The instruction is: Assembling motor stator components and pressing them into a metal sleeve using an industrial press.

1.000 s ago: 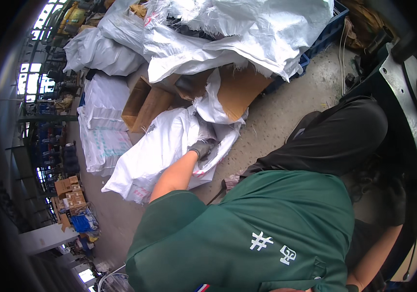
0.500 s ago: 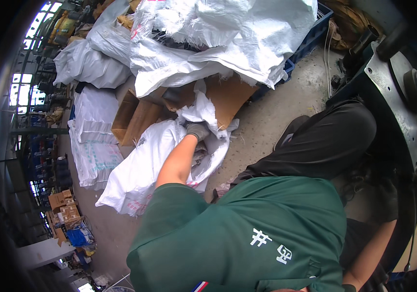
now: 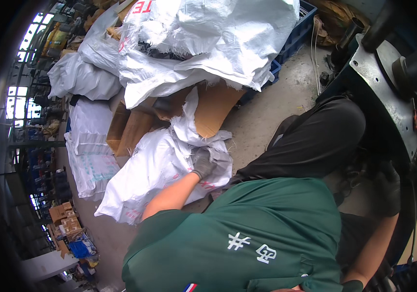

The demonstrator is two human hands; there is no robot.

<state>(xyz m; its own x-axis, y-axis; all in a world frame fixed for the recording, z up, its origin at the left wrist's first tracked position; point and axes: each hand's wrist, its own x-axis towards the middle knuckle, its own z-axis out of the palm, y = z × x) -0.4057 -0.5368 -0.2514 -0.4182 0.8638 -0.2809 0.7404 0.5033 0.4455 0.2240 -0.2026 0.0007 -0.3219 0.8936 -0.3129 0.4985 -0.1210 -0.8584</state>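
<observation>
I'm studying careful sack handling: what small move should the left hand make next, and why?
Probably ease the crumpled mouth of the lower white sack wider with the gloved left hand: that hand is at the mouth, and bunched folds near the brown cardboard flap hide most of the inside. The right hand is well away from the sack.

Grey floor (image 3: 288,85), bright windows (image 3: 34,111) at left.
</observation>
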